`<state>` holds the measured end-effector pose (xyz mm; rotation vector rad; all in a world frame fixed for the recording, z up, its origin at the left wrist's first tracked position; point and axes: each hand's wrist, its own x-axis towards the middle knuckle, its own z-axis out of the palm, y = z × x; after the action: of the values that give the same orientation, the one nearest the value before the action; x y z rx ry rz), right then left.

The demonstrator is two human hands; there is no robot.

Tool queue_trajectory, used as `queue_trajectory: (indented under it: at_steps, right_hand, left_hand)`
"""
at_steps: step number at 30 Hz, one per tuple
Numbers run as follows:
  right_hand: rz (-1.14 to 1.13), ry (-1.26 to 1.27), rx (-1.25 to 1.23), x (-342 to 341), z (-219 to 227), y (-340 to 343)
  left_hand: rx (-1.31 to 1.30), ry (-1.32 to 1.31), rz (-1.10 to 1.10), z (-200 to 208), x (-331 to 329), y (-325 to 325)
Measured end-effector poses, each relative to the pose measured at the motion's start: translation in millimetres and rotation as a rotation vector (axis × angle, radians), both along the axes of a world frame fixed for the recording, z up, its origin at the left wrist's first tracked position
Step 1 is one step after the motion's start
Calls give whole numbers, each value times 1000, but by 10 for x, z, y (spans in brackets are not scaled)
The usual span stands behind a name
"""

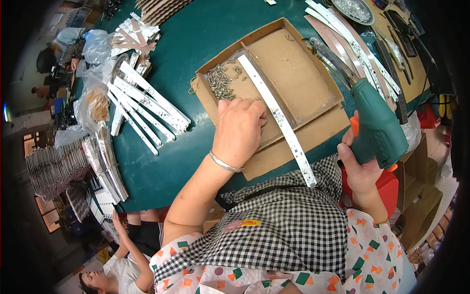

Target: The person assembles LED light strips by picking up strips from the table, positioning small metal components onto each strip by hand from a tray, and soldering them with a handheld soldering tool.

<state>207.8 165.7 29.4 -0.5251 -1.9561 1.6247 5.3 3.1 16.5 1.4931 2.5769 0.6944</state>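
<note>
My left hand point(238, 130) reaches into a shallow cardboard tray point(338, 100), its fingers curled down and their tips hidden. Just beyond it, a heap of small metal screws point(220, 82) fills one corner of the tray. A long white LED circuit strip point(276, 112) lies slantwise across the tray, close beside my left fingers, its near end jutting past the table edge toward my apron. In my right hand point(361, 171) is a green pistol-shaped power screwdriver point(377, 125) with orange parts, its slim front pointing away to the upper left.
Loose white strips point(147, 105) lie left on the green table point(186, 41), more strips point(350, 44) at the far right. Beyond these stands a metal bowl point(355, 10) of small parts. Plastic bags point(98, 46) crowd the left edge. Another person point(125, 274) is at lower left.
</note>
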Motion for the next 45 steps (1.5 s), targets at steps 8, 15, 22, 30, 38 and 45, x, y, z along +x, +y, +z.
queue_trajectory:
  at_steps: [8,15,22,30,38,45]
  right_hand:
    - [-29,13,42,-8,-13,-1]
    - [-84,18,-46,-26,1,-23]
    - [-79,21,-53,-17,-16,9]
    - [-64,37,-19,-48,-19,74]
    - [-59,13,-12,-39,-37,78]
    - [-92,34,-18,-67,-31,89]
  left_hand:
    - [62,-48,183,57,-125,22]
    - [52,177,268,-2,-462,152]
    - [-56,67,237,-17,-606,229]
    - [1,-82,300,-47,-658,245]
    - [-72,11,244,-51,-717,284]
    - [2,-159,217,183,-526,170]
